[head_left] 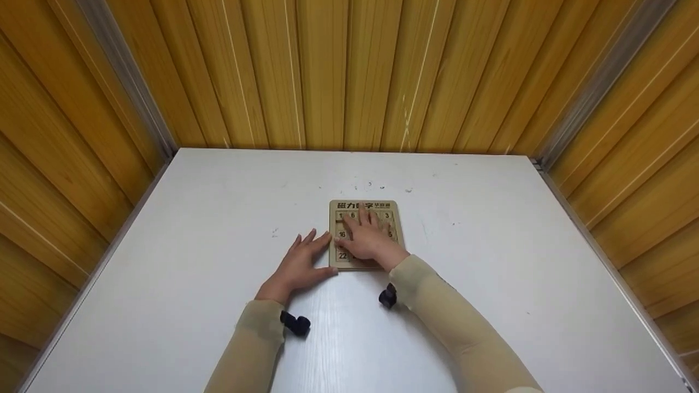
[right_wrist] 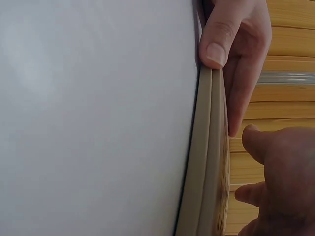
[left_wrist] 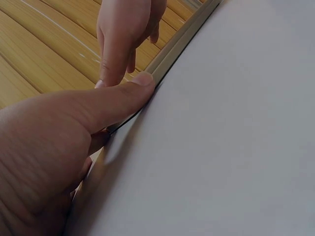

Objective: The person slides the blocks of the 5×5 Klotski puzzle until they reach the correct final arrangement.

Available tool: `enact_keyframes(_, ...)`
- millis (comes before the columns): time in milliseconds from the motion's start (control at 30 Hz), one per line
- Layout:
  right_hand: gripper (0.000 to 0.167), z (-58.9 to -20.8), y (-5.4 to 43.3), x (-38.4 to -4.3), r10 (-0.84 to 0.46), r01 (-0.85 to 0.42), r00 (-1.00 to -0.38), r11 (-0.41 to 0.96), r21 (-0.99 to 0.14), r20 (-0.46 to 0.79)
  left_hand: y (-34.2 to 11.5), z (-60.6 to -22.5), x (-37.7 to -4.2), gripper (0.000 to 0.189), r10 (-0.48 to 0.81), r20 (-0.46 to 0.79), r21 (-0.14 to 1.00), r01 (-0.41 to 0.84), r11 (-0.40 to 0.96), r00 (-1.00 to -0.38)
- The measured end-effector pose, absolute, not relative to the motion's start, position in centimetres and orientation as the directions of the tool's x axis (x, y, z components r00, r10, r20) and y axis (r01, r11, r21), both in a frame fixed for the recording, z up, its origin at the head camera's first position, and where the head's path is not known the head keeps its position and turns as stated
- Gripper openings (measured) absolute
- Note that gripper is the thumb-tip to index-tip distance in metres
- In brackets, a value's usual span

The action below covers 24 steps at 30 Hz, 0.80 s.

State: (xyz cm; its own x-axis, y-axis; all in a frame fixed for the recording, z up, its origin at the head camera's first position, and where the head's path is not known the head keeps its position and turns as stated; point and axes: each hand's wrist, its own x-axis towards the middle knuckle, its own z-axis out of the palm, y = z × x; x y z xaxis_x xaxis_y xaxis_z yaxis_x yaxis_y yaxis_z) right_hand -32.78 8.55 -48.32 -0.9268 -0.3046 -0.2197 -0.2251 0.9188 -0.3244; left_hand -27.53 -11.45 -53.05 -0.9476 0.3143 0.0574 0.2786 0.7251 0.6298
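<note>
A wooden number sliding puzzle (head_left: 334, 264) lies flat near the middle of the table, with dark printed characters along its far edge. Numbered tiles such as 1, 6, 3, 16 and 22 show around the hand covering the rest. My right hand (head_left: 367, 240) is spread over the tiles, its fingertips on the upper rows. At the near left corner, my left hand (head_left: 299, 266) braces the frame: its thumb (left_wrist: 130, 96) presses the near edge and its straight fingers lie along the left side. The right wrist view shows the puzzle's layered near edge (right_wrist: 209, 128) beneath the left thumb.
The white table (head_left: 164, 305) carries a few small dark marks beyond the puzzle. Yellow wood-look panels (head_left: 322, 76) enclose it at the back and both sides. A small black device (head_left: 296, 324) sits at the left wrist and another (head_left: 388, 296) at the right.
</note>
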Motion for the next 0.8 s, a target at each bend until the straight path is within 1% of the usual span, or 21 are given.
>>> enact_keyframes(167,0.079,-48.4,8.4,-33.0,-0.306,-0.231,-0.924,0.925,-0.302,-0.231,-11.4,-53.1,-27.5,0.088,0.315,0.053,0.63,0.276,0.726,-0.948)
enact_keyframes(267,0.078,-48.3,8.4,-32.8,-0.313,-0.239,-0.923,0.923,-0.3,-0.226,-11.4,-53.0,-27.5,0.087,0.323,0.072,0.629,0.294,0.719,-0.944)
enact_keyframes(800,0.077,-48.1,8.7,-30.9,-0.336,-0.252,-0.914,0.91,-0.33,-0.228,-11.6,-53.2,-27.7,0.085,0.342,0.096,0.614,0.326,0.719,-0.935)
